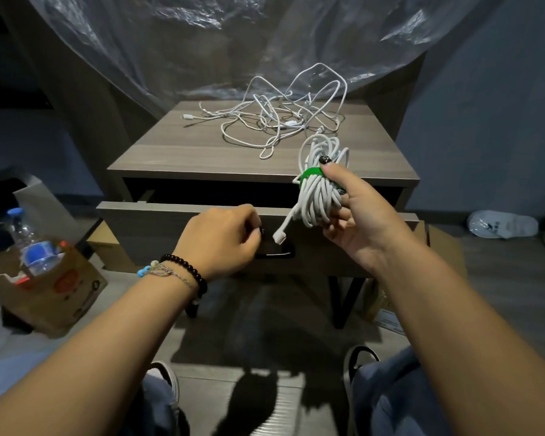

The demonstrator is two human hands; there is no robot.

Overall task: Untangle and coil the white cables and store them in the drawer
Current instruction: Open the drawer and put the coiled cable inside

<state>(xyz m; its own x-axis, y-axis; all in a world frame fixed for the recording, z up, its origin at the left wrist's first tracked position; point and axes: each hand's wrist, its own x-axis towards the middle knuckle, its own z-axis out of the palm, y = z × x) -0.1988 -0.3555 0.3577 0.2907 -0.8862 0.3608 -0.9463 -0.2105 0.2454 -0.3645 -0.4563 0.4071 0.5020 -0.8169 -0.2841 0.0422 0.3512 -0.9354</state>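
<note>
**Coiled cable in right hand, left hand on drawer handle**

Head view. A grey-brown wooden nightstand (pixel 202 152) sits at centre frame, its drawer (pixel 158 228) pulled partly out toward the camera; the drawer's inside is dark and cannot be read.

Right hand (pixel 359 221), at about 3 o'clock from frame centre, is closed around a coiled white cable (pixel 320 190). The coil is bound at its middle by a green strap (pixel 310 174), thumb pressing on top near the strap, fingers curled under. One end with a white plug (pixel 279 237) hangs loose at 7 o'clock from the coil, in front of the drawer face. The coil is held just above the drawer's front edge, right side.

Left hand (pixel 224 237), just left of frame centre, is curled shut at the black drawer handle (pixel 276 251); the fingertips are hidden, so the exact grasp is unclear, but the hand touches the handle. Its wrist wears a black bead bracelet (pixel 186 269) and a thin cord bracelet.

A tangle of loose white cables (pixel 271 121) lies on the nightstand top at 12 o'clock, toward the back right, with loops standing up against clear plastic sheeting (pixel 202 42) behind.

At 9 o'clock on the floor, a cardboard box (pixel 60 294) holds a water bottle (pixel 29 243). Shoes and blue trousers show at 6 o'clock.
</note>
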